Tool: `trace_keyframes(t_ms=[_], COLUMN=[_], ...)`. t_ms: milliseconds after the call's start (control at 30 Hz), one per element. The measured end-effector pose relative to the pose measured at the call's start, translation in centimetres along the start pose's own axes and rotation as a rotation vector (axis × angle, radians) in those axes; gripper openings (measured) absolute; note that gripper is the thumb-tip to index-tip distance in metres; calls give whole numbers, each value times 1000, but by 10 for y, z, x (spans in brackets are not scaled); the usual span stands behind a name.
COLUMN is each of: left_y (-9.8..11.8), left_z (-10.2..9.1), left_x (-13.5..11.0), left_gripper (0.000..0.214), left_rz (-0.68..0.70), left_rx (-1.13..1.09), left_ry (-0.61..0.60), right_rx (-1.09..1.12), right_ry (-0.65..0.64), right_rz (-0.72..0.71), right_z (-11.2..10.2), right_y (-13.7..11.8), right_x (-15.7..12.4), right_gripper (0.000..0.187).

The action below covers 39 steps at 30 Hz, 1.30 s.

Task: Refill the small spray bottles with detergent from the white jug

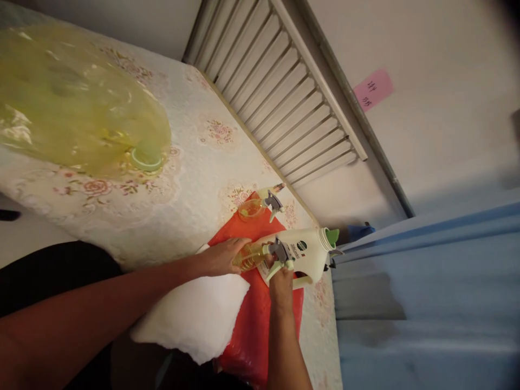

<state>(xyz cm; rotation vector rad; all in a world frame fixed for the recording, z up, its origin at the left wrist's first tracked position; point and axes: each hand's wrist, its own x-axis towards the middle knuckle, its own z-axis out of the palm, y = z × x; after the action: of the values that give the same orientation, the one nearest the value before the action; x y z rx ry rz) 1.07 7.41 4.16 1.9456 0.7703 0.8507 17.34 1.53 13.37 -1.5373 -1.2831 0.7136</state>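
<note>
My left hand (225, 257) is wrapped round the clear body of a spray bottle (248, 257) with yellow liquid in it. My right hand (281, 281) closes at the bottle's neck, just under its grey and pale green trigger head; some of its fingers are hidden behind the sprayer. Right beside the bottle lies a cream-coloured jug (304, 246) with a printed label, its threaded mouth showing a green piece. A second spray bottle (252, 209) with a grey trigger lies or leans farther back. Beneath these spreads a red plastic sheet or bag (254, 330).
A white cloth or paper (199, 311) lies under my left forearm. On the floral tablecloth (182, 216), a large yellowish translucent bag (81, 108) bulges with a pale green ring (146, 160). A white radiator (276, 97) borders the table; a blue curtain (426, 303) hangs at right.
</note>
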Motion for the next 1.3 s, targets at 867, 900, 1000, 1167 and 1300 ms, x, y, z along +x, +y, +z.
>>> trace_keyframes(t_ms=[867, 900, 1000, 1167, 1300], left_y=[-2, -2, -3, -1, 0], left_z=[1, 1, 1, 0, 0], left_x=[0, 0, 1, 1, 0], left_gripper=[78, 77, 75, 72, 64], left_rz=[1, 4, 21, 26, 19], left_rx=[-27, -26, -21, -11, -2], left_ry=[15, 15, 9, 4, 12], right_rx=[-113, -92, -29, -24, 54], right_ry=[145, 114, 63, 32, 44], right_rz=[-45, -45, -47, -52, -29], right_z=[13, 11, 7, 1, 1], right_y=[15, 14, 13, 18, 26], right_x=[6, 5, 3, 4, 8], right_gripper=[31, 32, 35, 29, 33])
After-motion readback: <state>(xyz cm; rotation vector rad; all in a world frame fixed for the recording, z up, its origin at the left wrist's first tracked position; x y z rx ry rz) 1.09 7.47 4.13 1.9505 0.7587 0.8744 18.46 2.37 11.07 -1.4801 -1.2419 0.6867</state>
